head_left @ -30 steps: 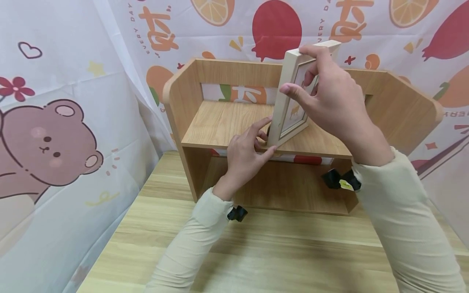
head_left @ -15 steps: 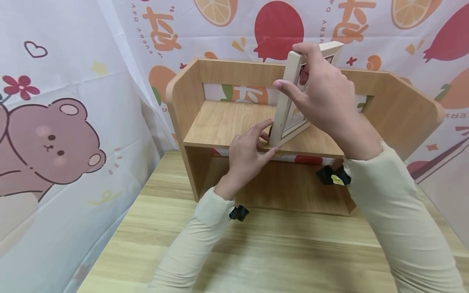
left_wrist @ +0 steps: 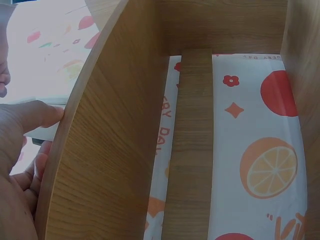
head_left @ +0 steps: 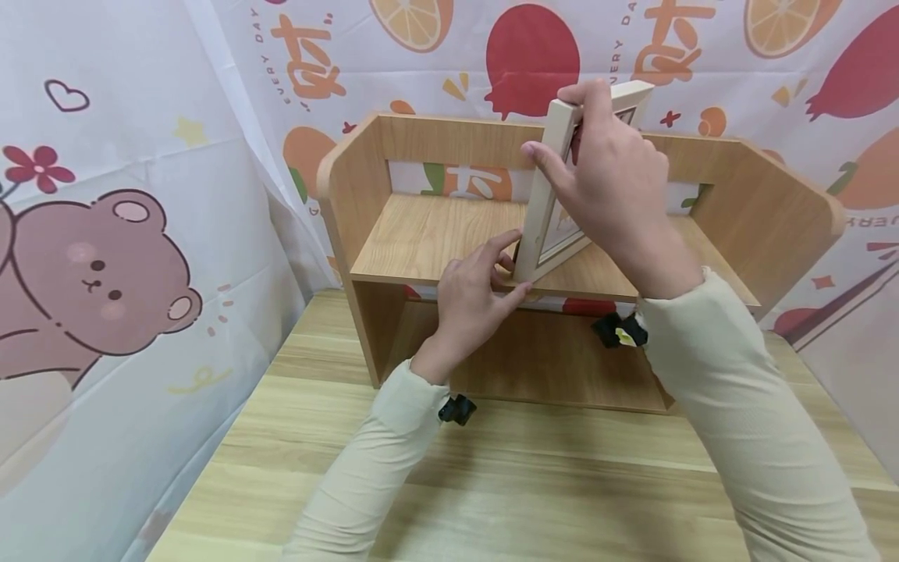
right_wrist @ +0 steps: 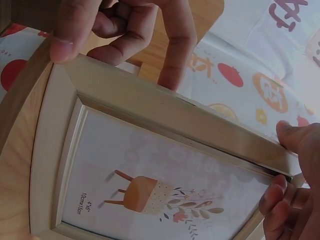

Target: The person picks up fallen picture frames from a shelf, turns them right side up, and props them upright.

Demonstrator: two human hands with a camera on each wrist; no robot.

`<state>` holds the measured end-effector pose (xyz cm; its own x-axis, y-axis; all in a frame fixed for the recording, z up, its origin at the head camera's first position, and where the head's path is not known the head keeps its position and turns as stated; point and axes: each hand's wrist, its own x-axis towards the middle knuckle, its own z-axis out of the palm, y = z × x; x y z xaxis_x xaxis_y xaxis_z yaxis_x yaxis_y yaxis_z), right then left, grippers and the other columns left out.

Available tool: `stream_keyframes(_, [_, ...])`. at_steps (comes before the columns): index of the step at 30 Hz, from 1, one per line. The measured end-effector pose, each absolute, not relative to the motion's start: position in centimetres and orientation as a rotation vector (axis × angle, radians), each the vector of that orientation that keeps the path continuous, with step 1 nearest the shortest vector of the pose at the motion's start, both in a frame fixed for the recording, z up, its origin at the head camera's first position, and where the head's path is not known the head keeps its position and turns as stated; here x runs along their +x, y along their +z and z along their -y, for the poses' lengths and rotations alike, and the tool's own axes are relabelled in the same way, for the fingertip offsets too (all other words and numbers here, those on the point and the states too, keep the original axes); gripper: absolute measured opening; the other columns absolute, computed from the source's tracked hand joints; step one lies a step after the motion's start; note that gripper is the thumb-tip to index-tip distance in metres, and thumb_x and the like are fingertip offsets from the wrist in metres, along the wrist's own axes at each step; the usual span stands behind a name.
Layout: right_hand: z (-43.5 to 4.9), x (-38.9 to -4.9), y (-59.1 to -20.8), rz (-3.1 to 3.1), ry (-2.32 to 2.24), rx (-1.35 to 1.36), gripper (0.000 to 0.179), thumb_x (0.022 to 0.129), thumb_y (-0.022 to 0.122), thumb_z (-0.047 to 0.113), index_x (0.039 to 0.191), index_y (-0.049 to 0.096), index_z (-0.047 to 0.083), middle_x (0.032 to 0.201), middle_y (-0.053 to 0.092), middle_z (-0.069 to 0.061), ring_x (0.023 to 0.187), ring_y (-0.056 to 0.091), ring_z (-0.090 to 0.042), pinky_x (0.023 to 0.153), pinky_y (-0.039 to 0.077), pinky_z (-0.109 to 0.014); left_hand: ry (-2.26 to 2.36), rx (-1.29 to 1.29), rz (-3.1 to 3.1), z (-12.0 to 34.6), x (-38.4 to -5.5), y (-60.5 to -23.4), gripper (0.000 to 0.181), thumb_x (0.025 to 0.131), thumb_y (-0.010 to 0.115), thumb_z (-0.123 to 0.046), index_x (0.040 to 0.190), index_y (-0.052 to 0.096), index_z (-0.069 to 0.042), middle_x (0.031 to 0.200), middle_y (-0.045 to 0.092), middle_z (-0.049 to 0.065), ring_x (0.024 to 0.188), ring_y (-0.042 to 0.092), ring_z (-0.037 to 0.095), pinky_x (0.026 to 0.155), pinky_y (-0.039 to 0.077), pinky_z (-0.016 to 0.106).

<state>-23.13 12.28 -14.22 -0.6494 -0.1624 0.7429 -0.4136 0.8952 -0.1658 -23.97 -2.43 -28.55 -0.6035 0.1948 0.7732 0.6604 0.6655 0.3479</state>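
Observation:
A pale wooden picture frame [head_left: 538, 215] stands upright, turned at an angle, on the upper board of a wooden desk shelf [head_left: 435, 234]. My right hand [head_left: 618, 172] grips its top corner, index finger over the top and thumb at the near side edge. Down at the bottom near corner, my left hand [head_left: 470, 293] holds the frame, with the thumb by the board's front edge and the fingers curled behind. The right wrist view shows the frame's printed insert [right_wrist: 145, 195], a potted plant drawing behind a clear pane.
The shelf has a lower compartment [head_left: 548, 359] under the board and a tall side panel [head_left: 772, 211] at right. It stands on a wood-grain table [head_left: 548, 484]. Fruit-patterned cloth [head_left: 421, 78] hangs behind, and a bear-printed cloth [head_left: 98, 273] at left.
My right wrist and forearm have swung left, and the right thumb has shifted left and up along the frame. The frame's top has moved slightly; the left hand stays at the bottom corner.

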Motion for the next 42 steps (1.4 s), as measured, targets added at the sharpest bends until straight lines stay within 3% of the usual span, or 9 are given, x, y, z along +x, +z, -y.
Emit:
stream_keyframes(20, [-11.7, -23.6, -14.5, 2.23, 0.475, 0.365, 0.048, 0.095, 0.052, 0.038, 0.132, 0.043, 0.008, 0.084, 0.062, -0.017, 0.07, 0.06, -0.032, 0.057, 0.037, -0.035, -0.806, -0.645, 2.143, 2.4, -24.0, -28.5, 0.059, 0.078, 0.081, -0.025, 0.129, 0.052, -0.018, 0.088, 0.069, -0.002, 0.069, 0.064, 0.011, 0.065, 0.04, 0.032])
stream_keyframes(33, [-12.5, -23.6, -14.5, 2.224, 0.546, 0.349, 0.048, 0.094, 0.055, 0.036, 0.131, 0.043, 0.01, 0.088, 0.063, -0.015, 0.075, 0.058, -0.029, 0.061, 0.034, -0.035, -0.775, -0.703, 2.065, 2.0, -24.2, -28.4, 0.059, 0.075, 0.082, -0.023, 0.127, 0.056, -0.015, 0.086, 0.067, 0.001, 0.067, 0.059, 0.012, 0.062, 0.039, 0.032])
stream_keyframes(42, [-13.1, -23.6, -15.0, 2.181, 0.565, 0.462, 0.047, 0.095, 0.054, 0.032, 0.129, 0.043, 0.002, 0.079, 0.052, -0.014, 0.069, 0.042, -0.018, 0.06, 0.027, -0.032, -0.72, -0.716, 2.008, 1.7, -24.3, -28.9, 0.057, 0.074, 0.083, -0.023, 0.124, 0.057, -0.014, 0.082, 0.064, 0.0, 0.068, 0.057, 0.014, 0.063, 0.042, 0.032])
